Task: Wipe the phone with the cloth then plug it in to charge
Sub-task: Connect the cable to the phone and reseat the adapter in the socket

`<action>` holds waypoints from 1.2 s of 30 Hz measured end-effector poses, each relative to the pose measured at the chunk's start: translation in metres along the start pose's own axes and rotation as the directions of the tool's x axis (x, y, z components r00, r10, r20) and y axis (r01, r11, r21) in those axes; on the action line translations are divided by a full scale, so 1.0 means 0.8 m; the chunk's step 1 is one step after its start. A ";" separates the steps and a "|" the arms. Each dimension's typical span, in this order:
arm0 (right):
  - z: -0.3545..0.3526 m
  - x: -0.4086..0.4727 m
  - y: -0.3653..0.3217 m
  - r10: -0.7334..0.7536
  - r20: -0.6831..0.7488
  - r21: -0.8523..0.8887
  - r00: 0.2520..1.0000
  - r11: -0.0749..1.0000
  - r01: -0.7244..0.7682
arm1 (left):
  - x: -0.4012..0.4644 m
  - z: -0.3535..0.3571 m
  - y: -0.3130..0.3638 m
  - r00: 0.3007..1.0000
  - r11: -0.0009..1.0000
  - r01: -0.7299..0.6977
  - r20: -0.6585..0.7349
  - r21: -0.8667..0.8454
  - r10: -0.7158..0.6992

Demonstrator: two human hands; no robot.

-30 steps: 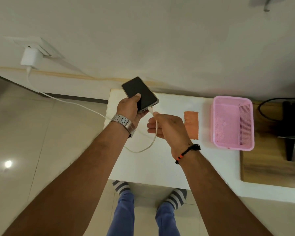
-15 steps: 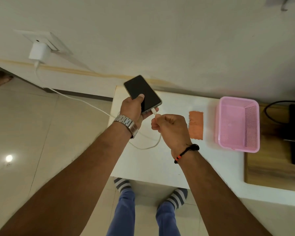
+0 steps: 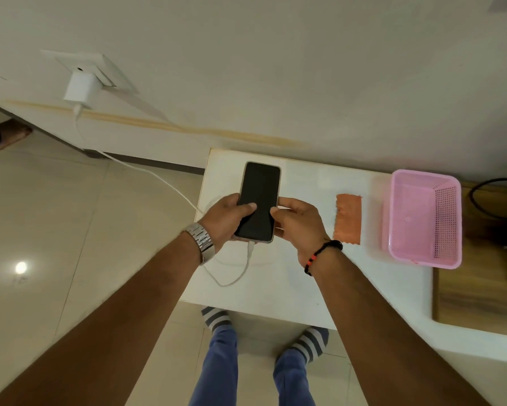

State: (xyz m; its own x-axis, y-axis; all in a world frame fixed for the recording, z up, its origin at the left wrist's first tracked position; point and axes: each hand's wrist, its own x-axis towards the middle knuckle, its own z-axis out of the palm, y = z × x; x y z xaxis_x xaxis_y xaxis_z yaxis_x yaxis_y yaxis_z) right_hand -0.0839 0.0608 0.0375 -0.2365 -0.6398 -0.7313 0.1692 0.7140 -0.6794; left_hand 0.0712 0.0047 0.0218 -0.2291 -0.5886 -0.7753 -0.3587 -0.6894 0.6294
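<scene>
A black phone [image 3: 259, 189] with a dark screen is held face up over the white table [image 3: 281, 285], its long side pointing at the wall. My left hand [image 3: 227, 219] grips its left edge, thumb on the screen. My right hand [image 3: 297, 219] grips its right edge. A white cable [image 3: 248, 259] sits in the phone's near end, loops over the table and runs left to a white charger [image 3: 81, 89] in the wall socket. The orange cloth [image 3: 347, 219] lies flat on the table, right of my right hand.
A pink plastic basket [image 3: 451, 227] stands right of the cloth at the table's right side. Beyond it are a wooden surface [image 3: 478, 291] and a black device with a black cord [image 3: 478, 197]. The wall is close behind the table. Another person's foot [image 3: 7, 136] shows far left.
The phone has turned from a slant to pointing straight at the wall and has come lower. My right hand let go of the cable's plug, now in the phone, and took the phone's right edge.
</scene>
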 end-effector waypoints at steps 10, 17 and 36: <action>0.033 0.075 0.041 0.066 -0.217 -0.159 0.974 0.982 -0.102 | 0.065 -0.009 -0.029 0.957 0.984 0.002 -0.284 0.178 0.049; 0.041 0.104 0.048 -0.006 -0.299 -0.302 0.954 0.949 -0.089 | 0.105 -0.007 -0.037 0.942 0.967 0.044 -0.332 0.251 0.043; 0.046 0.124 0.046 -0.082 -0.394 -0.403 0.915 0.911 -0.092 | 0.127 -0.007 -0.036 0.899 0.921 0.051 -0.420 0.387 0.127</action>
State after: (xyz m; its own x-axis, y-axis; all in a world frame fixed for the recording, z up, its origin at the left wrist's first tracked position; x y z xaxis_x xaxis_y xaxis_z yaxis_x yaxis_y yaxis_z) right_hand -0.0662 0.0132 -0.0625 -0.6076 -0.5321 -0.5896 -0.2095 0.8235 -0.5273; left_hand 0.0629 -0.0378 -0.0748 0.1283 -0.7934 -0.5950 -0.6923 -0.5012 0.5192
